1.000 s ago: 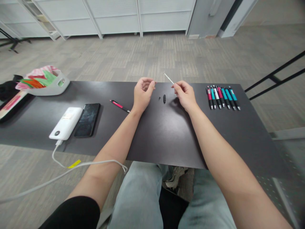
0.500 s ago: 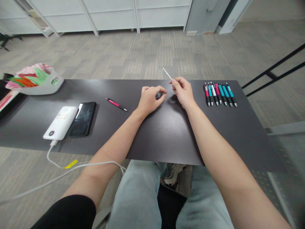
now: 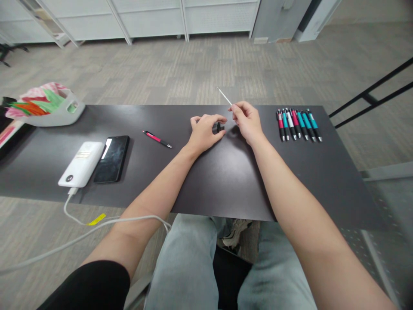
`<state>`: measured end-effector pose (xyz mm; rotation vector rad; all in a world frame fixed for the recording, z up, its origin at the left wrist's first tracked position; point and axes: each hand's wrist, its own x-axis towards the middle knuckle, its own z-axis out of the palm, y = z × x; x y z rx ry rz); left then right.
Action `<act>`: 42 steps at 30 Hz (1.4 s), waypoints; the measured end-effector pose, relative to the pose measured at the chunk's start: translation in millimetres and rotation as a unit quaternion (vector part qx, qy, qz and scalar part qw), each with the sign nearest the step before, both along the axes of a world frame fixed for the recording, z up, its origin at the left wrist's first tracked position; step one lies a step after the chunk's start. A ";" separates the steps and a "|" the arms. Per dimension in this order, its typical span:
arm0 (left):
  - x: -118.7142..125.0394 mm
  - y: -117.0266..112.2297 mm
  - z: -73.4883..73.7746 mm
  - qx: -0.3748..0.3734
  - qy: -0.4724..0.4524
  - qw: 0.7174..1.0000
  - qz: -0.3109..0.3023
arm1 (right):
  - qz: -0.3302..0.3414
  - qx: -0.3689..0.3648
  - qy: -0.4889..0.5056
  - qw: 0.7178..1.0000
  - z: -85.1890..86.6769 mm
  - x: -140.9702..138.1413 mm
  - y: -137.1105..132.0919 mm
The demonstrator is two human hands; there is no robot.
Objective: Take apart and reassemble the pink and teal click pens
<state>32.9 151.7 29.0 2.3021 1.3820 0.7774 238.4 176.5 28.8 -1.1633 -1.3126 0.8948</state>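
Observation:
My right hand [image 3: 248, 122] pinches a pen refill [image 3: 224, 96], a thin white stick that slants up and left from the fingertips past the table's far edge. To its left, my left hand [image 3: 206, 130] rests low over the table with the thumb and forefinger apart. Small black pieces [image 3: 219, 127] show in the gap between them, partly hidden by the hand; their kind cannot be made out. A red and black pen [image 3: 157, 139] lies left of my left hand. Several pens [image 3: 298, 125] in red, teal and white with black grips lie side by side on the right.
The dark table [image 3: 222, 185] spans the view. On its left are a white power bank [image 3: 82, 163] with a cable [image 3: 122, 221] crossing my left forearm, a black phone [image 3: 112, 159], and a white basket [image 3: 61, 116] with colourful contents. Black metal bars [image 3: 371, 99] stand beyond the right edge.
My left thumb and forefinger have parted, and more of the black pieces shows between them. My right hand still holds the refill in nearly the same place. The view has tilted slightly.

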 end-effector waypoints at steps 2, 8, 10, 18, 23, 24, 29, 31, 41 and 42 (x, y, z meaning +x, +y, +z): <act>-1.2 5.4 -9.1 0.014 -0.023 1.000 -0.004 | -0.003 -0.005 -0.006 1.000 0.2 0.2 -0.2; -4.2 12.3 -22.0 0.030 -0.063 0.998 0.002 | 0.002 -0.003 -0.017 1.000 3.9 -0.6 -2.6; -5.6 11.9 -20.0 0.022 -0.060 0.998 0.003 | 0.007 0.001 -0.021 1.000 2.8 -0.1 -1.9; -15.6 12.5 -13.1 0.014 -0.062 0.998 -0.006 | 0.003 0.003 -0.013 1.000 -5.9 3.4 3.1; -17.0 16.2 -16.9 0.001 -0.092 0.996 0.006 | 0.006 0.003 -0.024 1.000 7.5 -1.3 -5.3; -16.3 18.3 -17.0 -0.001 -0.118 0.993 0.010 | 0.012 0.004 -0.029 0.999 9.7 -2.2 -7.3; -9.6 29.4 -5.5 -0.021 -0.297 0.954 0.041 | 0.045 0.009 -0.060 0.997 8.0 -3.4 -12.8; -6.8 30.4 1.8 -0.033 -0.334 0.941 0.047 | 0.058 0.009 -0.066 0.996 4.3 -3.3 -13.9; -15.1 44.1 -0.3 -0.028 -0.425 0.897 0.122 | 0.028 -0.001 -0.038 0.999 10.6 -3.3 -12.8; -15.3 43.9 -1.4 -0.030 -0.428 0.894 0.126 | 0.021 -0.003 -0.028 0.999 12.2 -3.1 -11.8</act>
